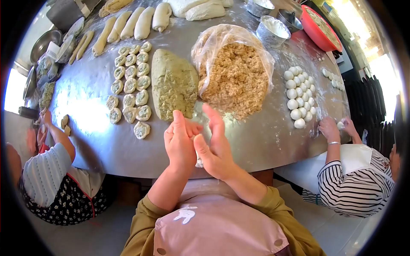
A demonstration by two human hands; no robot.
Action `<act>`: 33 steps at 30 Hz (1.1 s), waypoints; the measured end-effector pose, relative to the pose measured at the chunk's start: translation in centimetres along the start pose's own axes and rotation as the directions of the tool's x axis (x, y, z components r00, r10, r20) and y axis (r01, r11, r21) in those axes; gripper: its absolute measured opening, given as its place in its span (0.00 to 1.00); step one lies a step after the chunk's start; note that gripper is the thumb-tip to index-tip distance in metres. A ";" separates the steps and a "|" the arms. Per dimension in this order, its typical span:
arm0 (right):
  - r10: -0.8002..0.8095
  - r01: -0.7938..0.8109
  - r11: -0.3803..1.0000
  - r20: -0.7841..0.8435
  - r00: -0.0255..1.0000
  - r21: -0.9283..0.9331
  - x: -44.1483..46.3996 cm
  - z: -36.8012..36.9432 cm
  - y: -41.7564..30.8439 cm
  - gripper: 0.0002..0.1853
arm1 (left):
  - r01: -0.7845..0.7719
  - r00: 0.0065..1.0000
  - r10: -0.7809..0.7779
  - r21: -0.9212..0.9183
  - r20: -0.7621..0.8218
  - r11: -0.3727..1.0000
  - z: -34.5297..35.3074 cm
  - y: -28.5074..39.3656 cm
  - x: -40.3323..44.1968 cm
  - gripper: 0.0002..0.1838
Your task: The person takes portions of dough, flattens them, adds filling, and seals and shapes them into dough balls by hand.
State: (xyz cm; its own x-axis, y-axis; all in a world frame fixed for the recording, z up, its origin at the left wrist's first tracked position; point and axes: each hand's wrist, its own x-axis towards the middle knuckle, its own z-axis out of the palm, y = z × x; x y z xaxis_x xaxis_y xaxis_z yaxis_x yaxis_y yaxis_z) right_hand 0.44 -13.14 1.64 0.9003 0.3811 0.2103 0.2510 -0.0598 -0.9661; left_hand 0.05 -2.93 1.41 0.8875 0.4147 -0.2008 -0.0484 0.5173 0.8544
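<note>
My left hand and my right hand are brought together over the front of the metal table, thumbs up. Between the heels of the palms shows a small whitish piece of dough, mostly hidden by my hands. The right fingers stretch forward, and some left fingers bend toward the right hand. Just beyond my fingertips lie a large greenish mass of dough and a plastic bag spilling a brown crumbly filling. Rows of small round dough pieces with greenish centres sit to the left.
White dough balls cluster right. A person in striped sleeves handles a small dough piece there; another sits left. Dough rolls, a big dough slab, metal tins and a red basin stand farther back on the table.
</note>
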 end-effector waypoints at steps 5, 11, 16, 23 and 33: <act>0.201 -0.175 0.951 -0.083 0.976 0.254 -0.9 0.5 1.8 0.24 | 0.052 0.957 0.022 -0.245 0.289 0.968 -0.1 0.6 -0.4 0.42; 0.206 -0.209 0.977 0.074 0.976 0.039 -0.6 0.0 0.4 0.27 | -0.076 0.893 -0.005 0.162 0.450 0.984 -3.2 -0.1 0.0 0.19; -0.177 0.159 0.856 0.012 0.984 -0.491 0.9 -2.1 -1.1 0.17 | -0.322 0.926 -0.008 0.800 0.377 0.506 -3.3 1.1 0.2 0.06; -0.127 0.163 0.885 0.111 0.986 -0.436 -0.3 -1.2 0.1 0.09 | -0.434 0.873 0.056 0.720 0.484 0.541 -3.5 -0.3 -0.8 0.07; -0.290 0.195 0.757 -0.054 0.955 -0.623 -2.2 -4.4 1.8 0.08 | 0.323 0.856 -0.376 0.199 0.356 0.925 -5.3 1.8 -1.0 0.12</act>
State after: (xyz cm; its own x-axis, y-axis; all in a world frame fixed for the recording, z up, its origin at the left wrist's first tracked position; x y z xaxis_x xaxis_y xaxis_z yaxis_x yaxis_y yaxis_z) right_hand 0.48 -18.15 0.09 0.8067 0.3314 0.4894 0.5869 -0.5460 -0.5978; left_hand -3.36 1.52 0.61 0.9408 -0.1062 -0.3220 0.3333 0.4638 0.8208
